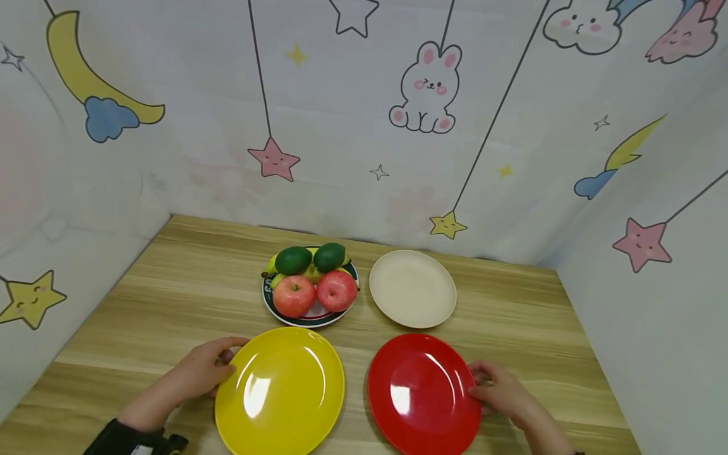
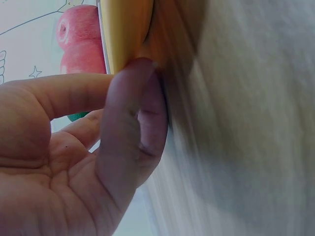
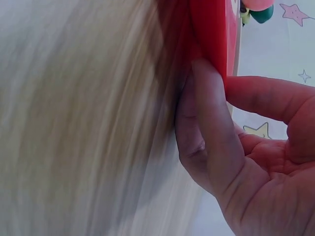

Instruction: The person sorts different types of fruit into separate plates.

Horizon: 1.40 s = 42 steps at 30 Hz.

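A glossy yellow plate [image 1: 284,392] lies at the front of the table, left of the middle. My left hand [image 1: 206,366] pinches its left rim, thumb on top and fingers curled beneath, as the left wrist view shows of the yellow rim [image 2: 125,29]. Beside it, on the right, is a red plate [image 1: 423,404]. My right hand [image 1: 500,392] pinches its right edge, and in the right wrist view fingers go under the red rim [image 3: 209,39]. Part of each hand's fingertips is hidden below the plates.
Behind the yellow plate stands a dark-rimmed plate [image 1: 315,321] with two red apples [image 1: 294,296], bananas [image 1: 313,273] and two green fruits [image 1: 293,260]. A cream plate [image 1: 412,289] sits behind the red one. Printed cloth walls [image 1: 341,95] enclose the wooden table [image 1: 188,278].
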{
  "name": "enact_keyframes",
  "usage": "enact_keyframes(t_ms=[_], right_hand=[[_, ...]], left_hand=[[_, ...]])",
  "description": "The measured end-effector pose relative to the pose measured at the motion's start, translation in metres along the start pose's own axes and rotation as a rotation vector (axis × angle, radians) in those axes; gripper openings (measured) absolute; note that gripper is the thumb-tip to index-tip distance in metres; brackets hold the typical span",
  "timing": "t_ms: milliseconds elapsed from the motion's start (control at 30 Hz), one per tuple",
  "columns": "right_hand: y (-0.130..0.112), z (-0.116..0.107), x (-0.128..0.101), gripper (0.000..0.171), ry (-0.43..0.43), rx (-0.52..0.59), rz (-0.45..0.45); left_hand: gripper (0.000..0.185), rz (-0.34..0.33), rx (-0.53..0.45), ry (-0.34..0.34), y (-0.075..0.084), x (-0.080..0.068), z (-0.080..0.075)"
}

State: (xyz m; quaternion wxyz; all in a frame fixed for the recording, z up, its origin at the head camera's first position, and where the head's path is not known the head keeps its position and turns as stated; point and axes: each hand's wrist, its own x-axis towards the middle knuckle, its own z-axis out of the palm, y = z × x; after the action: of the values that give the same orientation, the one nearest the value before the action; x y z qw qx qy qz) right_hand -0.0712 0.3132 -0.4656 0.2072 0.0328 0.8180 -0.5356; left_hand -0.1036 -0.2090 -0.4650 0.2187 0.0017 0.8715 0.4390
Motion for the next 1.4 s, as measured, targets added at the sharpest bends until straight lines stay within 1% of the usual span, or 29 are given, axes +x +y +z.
enact_keyframes(t_ms=[100, 167, 400, 533, 667, 767, 900, 967, 1033, 1100, 1200, 1267, 1300, 1400], right_hand=[[-0.003, 0.004, 0.001, 0.029, 0.0, -0.006, 0.006], [-0.003, 0.006, 0.001, 0.029, 0.0, -0.014, 0.004], [-0.005, 0.014, 0.002, 0.028, -0.013, -0.025, 0.0], [-0.007, 0.017, 0.0, 0.029, 0.004, -0.054, -0.003], [-0.009, 0.02, -0.004, 0.033, 0.019, -0.092, 0.0], [-0.01, 0.023, -0.006, 0.036, 0.009, -0.104, 0.0], [-0.012, 0.026, -0.01, 0.042, -0.007, -0.113, 0.006], [-0.012, 0.026, -0.011, 0.045, -0.019, -0.121, 0.005], [-0.012, 0.025, -0.011, 0.045, -0.039, -0.147, 0.004], [-0.013, 0.02, -0.009, 0.044, -0.054, -0.194, -0.015], [-0.018, 0.01, -0.004, 0.044, -0.048, -0.231, -0.031], [-0.023, 0.002, 0.001, 0.045, -0.021, -0.215, -0.032], [-0.026, -0.002, 0.004, 0.045, 0.0, -0.19, -0.022], [-0.033, -0.012, 0.018, 0.045, 0.081, -0.13, -0.011]], left_hand=[[0.043, -0.001, 0.005, 0.0, -0.001, 0.0, 0.001], [0.044, -0.014, 0.002, 0.006, -0.001, 0.0, 0.002], [0.042, 0.032, 0.003, 0.008, -0.001, 0.001, 0.007], [0.042, 0.039, 0.002, 0.012, -0.001, 0.0, 0.01], [0.041, 0.036, 0.007, 0.014, 0.0, 0.0, 0.012], [0.041, 0.03, 0.016, 0.021, 0.002, 0.0, 0.014], [0.042, 0.046, 0.03, 0.033, 0.003, 0.0, 0.016], [0.043, 0.044, 0.029, 0.035, 0.003, 0.0, 0.017], [0.043, 0.045, 0.027, 0.03, 0.003, 0.0, 0.017], [0.043, 0.035, 0.019, 0.025, 0.003, 0.001, 0.016], [0.044, 0.028, 0.007, 0.014, 0.004, 0.001, 0.016], [0.044, 0.025, 0.002, 0.007, 0.004, 0.001, 0.016], [0.044, 0.027, -0.004, 0.002, 0.004, 0.001, 0.016], [0.044, 0.042, -0.02, -0.011, 0.002, 0.0, 0.015]])
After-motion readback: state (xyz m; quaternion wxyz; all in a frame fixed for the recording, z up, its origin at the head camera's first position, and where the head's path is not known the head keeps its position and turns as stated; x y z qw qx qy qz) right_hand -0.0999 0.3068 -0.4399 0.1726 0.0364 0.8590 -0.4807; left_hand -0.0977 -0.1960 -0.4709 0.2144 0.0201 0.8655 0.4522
